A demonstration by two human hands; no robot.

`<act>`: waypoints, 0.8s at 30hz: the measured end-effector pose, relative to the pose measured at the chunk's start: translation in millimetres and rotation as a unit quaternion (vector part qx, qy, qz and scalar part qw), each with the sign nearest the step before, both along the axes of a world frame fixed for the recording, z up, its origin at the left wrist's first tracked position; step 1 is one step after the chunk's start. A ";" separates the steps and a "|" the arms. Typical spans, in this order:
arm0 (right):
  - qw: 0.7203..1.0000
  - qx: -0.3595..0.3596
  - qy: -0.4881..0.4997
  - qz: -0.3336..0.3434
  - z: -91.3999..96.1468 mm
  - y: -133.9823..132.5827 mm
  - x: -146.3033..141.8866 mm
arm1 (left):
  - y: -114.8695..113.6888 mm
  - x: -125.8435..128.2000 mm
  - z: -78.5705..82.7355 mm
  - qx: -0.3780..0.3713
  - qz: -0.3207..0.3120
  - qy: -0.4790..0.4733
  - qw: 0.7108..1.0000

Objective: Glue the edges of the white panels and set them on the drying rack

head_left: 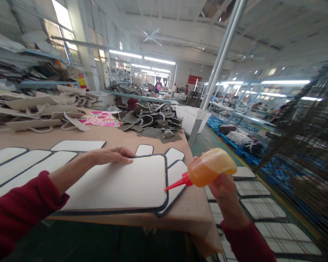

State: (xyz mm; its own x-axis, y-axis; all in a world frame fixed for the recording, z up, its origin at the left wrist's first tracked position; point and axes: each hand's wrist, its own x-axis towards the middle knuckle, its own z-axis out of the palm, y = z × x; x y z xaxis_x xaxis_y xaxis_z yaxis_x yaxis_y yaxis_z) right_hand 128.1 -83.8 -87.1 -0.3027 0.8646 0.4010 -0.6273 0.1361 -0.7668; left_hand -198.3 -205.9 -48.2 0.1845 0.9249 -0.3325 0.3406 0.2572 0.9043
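Note:
My right hand [223, 185] grips an orange squeeze bottle [211, 168] whose red nozzle [175, 184] touches the dark right edge of a white panel [117, 185]. That panel lies on top of a stack at the near corner of a brown table [192, 211]. My left hand [112, 155] rests flat, fingers stretched out, on the panel's far edge. Both sleeves are dark red.
More white dark-edged panels [24, 162] lie in rows to the left. A pile of grey-green pieces [151, 122] and a flowered cloth [100, 118] sit farther back. Beige strapped pieces [41, 109] are stacked at left. Wire racks [262, 203] with panels stand at right, beside a steel post [218, 65].

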 end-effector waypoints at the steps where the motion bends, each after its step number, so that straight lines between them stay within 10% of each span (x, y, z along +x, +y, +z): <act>1: 1.000 -0.001 0.002 0.002 -0.3 -0.8 0.3 | -0.6 0.0 -0.2 -0.001 0.002 -0.004 1.000; 24: 0.995 0.033 0.039 -0.082 -21.8 -3.6 12.4 | -5.8 -15.8 -31.2 -0.023 0.103 -0.075 0.992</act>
State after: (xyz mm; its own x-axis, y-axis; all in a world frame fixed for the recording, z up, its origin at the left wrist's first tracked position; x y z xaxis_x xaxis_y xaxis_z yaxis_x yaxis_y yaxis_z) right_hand 140.5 -87.4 -108.9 -0.1252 0.8713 0.4746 -0.6492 0.2899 -0.7033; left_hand -214.1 -211.7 -79.5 0.0434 0.9323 -0.3590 0.1384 0.3503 0.9264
